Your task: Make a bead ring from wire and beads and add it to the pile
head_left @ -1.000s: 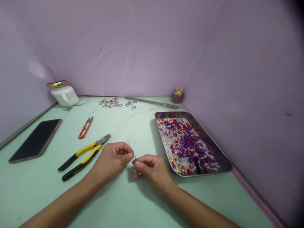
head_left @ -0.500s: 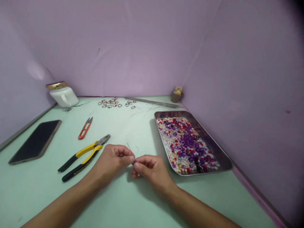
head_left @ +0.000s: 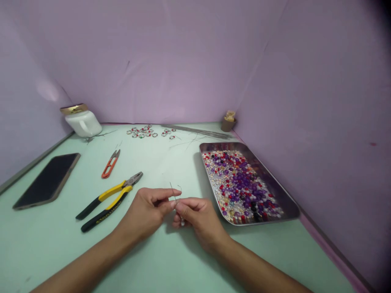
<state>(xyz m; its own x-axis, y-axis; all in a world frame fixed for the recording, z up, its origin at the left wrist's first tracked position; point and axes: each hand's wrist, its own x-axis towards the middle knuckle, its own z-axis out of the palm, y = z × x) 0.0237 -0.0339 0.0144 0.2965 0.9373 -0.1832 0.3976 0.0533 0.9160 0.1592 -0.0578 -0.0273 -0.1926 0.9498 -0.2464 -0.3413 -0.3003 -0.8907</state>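
Between my hands, in the middle of the table's front half, is a thin wire (head_left: 172, 190) whose two ends stick up above my fingertips. My right hand (head_left: 198, 217) pinches it between thumb and index finger, the other fingers curled below. A small pale bead (head_left: 182, 222) shows under those fingers; most of the piece is hidden. My left hand (head_left: 149, 207) meets the right at the thumb tip and is closed on the wire, with its index finger stretched out past it. Pliers with yellow and black handles (head_left: 111, 199) lie just left of my left hand.
Right of my hands stands a metal tray (head_left: 271, 175) of mixed beads. Farther back lie beaded rings (head_left: 142, 132), a bundle of wires (head_left: 198, 132) and a small brown pot (head_left: 228, 122). At left are orange thread snips (head_left: 109, 166), a phone (head_left: 47, 181) and a white jar (head_left: 83, 123).
My left index finger has lifted and straightened over the wire. The wire's ends now stand higher and a bit farther right, and my right hand has shifted slightly.
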